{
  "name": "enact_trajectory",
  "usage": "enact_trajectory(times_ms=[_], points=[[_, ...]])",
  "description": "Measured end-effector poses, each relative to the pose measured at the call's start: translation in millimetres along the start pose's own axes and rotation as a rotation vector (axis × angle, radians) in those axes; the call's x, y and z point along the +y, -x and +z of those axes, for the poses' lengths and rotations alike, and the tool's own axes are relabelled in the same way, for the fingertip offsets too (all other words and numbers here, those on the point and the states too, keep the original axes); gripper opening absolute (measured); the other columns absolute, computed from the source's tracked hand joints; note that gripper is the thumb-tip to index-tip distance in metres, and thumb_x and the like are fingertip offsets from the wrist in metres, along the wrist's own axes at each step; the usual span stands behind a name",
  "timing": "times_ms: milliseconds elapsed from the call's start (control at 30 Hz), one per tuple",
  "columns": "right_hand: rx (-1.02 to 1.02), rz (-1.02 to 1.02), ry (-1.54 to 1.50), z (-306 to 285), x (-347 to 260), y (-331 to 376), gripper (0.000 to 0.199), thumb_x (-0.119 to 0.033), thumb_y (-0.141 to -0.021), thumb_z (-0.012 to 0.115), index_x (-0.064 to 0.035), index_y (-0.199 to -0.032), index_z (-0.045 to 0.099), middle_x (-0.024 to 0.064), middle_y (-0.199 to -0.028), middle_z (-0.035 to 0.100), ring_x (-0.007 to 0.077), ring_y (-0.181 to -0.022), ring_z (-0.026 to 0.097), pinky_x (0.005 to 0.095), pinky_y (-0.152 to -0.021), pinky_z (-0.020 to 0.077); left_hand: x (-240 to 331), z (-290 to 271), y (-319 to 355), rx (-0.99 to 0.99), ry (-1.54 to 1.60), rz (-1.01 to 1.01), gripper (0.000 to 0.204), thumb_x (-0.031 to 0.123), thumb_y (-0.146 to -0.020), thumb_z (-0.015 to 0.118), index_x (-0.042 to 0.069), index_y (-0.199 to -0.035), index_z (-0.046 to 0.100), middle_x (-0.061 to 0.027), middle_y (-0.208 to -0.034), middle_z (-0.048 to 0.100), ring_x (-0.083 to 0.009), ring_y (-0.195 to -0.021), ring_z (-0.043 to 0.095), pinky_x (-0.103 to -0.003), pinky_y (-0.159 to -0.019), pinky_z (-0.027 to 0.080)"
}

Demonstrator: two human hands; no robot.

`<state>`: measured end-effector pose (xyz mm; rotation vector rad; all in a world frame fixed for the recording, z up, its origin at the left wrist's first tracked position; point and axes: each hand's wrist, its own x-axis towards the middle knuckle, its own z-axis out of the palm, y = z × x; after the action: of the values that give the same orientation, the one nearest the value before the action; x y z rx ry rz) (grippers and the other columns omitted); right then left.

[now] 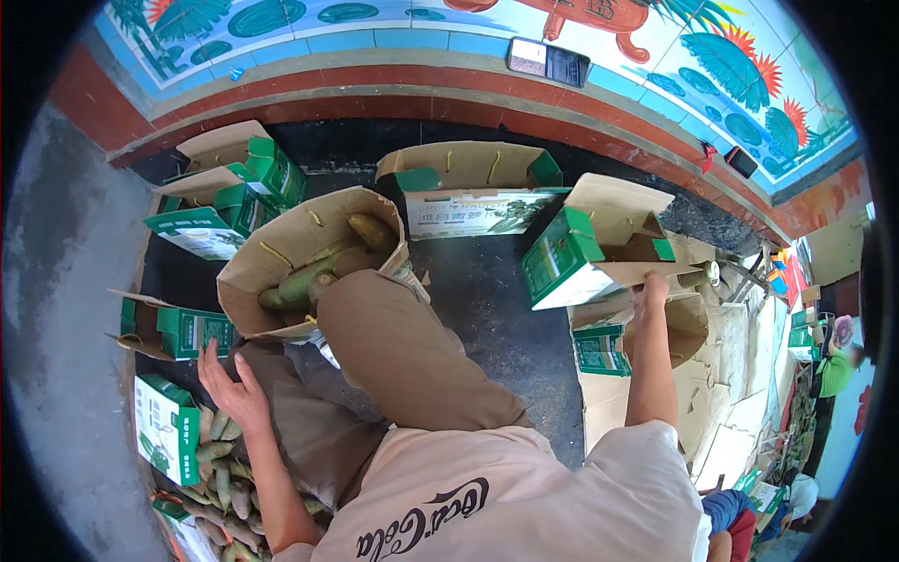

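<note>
R hand [653, 287] is gripping the lower edge/flap of an open green-and-white cardboard carton [590, 245], arm stretched fwd and to the person's right. Fingers are curled over the brown inner flap, so clenched on the carton, not just touching. Carton is tilting, mouth facing up-right, long axis running roughly left-right, sitting just above a stack of flattened brown cardboard sheets [712, 412].

L hand [234, 389] is spread, fingers splayed, palm down, holding nothing. It's hovering at the near edge of a pile of long green-brown tapered vegetables [223, 487] on the floor at lower left; can't tell if fingertips are touching the small green carton [187, 331] just ahead of it. Veg long axes are mostly pointing away from the person, so roughly in line with the L forearm.

Key geometry: veg pile is directly below/behind L hand, well apart from R hand. L is clearly the nearer one.

Between the hands: person's bent knee in tan trousers, and beyond it a big brown-lined open carton [309, 258] w/ several of the same veg lying inside, diagonal. More green cartons [245, 187] are standing along the painted tile wall [393, 28].
</note>
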<state>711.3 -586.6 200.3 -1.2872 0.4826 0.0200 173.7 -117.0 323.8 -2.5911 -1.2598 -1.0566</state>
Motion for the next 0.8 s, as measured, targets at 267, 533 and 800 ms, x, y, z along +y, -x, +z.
enact_trajectory(times_ms=[267, 533, 800], points=[[0.048, -0.027, -0.185, 36, 6, -39, 0.022, -0.003, -0.079, 0.050, 0.0013, -0.101, 0.051, 0.0154, -0.099, 0.054, 0.0305, -0.085, 0.059, 0.0451, -0.069, 0.0530, -2, -2, 1, -0.006, -0.021, -0.017, 0.035, 0.014, -0.089, 0.053, -0.004, -0.120, 0.050, -0.0171, -0.120, 0.054, -0.0373, -0.117, 0.044, -0.045, -0.099, 0.035], [-0.239, 0.096, 0.219, 34, 22, -18, 0.044, -0.017, -0.094, 0.044, -0.0038, -0.135, 0.035, 0.0159, -0.122, 0.052, 0.0322, -0.098, 0.061, 0.0345, -0.065, 0.0557, 0, 0, 2, -0.021, -0.026, -0.020, 0.036, 0.016, -0.090, 0.052, -0.004, -0.121, 0.049, -0.0176, -0.121, 0.053, -0.0366, -0.117, 0.044, -0.045, -0.099, 0.034], [0.187, -0.846, 1.549, -52, 14, 65, 0.049, -0.036, -0.083, 0.059, -0.0045, -0.121, 0.053, 0.0205, -0.114, 0.058, 0.0405, -0.095, 0.059, 0.0463, -0.084, 0.0472, -2, 0, 0, -0.018, -0.036, -0.003, 0.039, 0.023, -0.093, 0.051, -0.003, -0.121, 0.050, -0.0209, -0.122, 0.052, -0.0365, -0.117, 0.044, -0.044, -0.099, 0.034]])
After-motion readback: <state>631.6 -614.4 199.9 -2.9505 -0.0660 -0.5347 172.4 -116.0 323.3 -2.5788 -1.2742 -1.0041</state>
